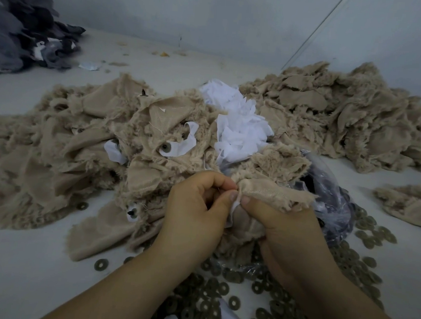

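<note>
Both hands work on one beige furry fabric piece low in the middle of the view. My right hand grips the bunched fabric from below, with its thumb on top. My left hand pinches at the same spot with thumb and forefinger, where a small white backing patch shows between the thumbs. What the left fingertips pinch is too small to tell.
A large heap of beige fur pieces lies ahead, a second heap at the right and white patches between them. Several round washers cover the table near me. Beside my right hand is a clear plastic bag. Dark fabric is piled far left.
</note>
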A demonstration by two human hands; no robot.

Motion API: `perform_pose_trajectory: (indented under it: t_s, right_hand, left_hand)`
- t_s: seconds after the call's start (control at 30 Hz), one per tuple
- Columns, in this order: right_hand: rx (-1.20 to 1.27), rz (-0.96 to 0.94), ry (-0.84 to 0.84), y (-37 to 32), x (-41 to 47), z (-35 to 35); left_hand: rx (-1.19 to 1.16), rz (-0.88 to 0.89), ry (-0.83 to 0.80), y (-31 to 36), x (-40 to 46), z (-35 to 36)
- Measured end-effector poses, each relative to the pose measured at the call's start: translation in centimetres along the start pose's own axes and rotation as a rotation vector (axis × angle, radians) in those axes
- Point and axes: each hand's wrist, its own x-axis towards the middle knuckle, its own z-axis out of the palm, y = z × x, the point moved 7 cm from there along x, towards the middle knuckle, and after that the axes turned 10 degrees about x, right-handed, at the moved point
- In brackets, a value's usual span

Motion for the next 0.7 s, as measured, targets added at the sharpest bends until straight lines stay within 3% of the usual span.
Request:
perform_pose_trajectory:
  t_s: [0.23, 0.47, 0.7]
  right_hand:
    - [0.004, -0.08, 0.009, -0.5, 0.0, 0.0]
    - [0.048, 0.095, 0.051, 0.7, 0.2, -0.3]
    - [0.074, 0.084, 0.038, -0.6, 0.7, -0.3]
  left_hand:
    - [0.0, 0.027, 0.013, 0.1, 0.0, -0.1]
    - [0.027, 0.066, 0.009, 0.4, -0.2, 0.0]
    - [-0.263, -0.061, -0.113, 0.0, 0.2, 0.2]
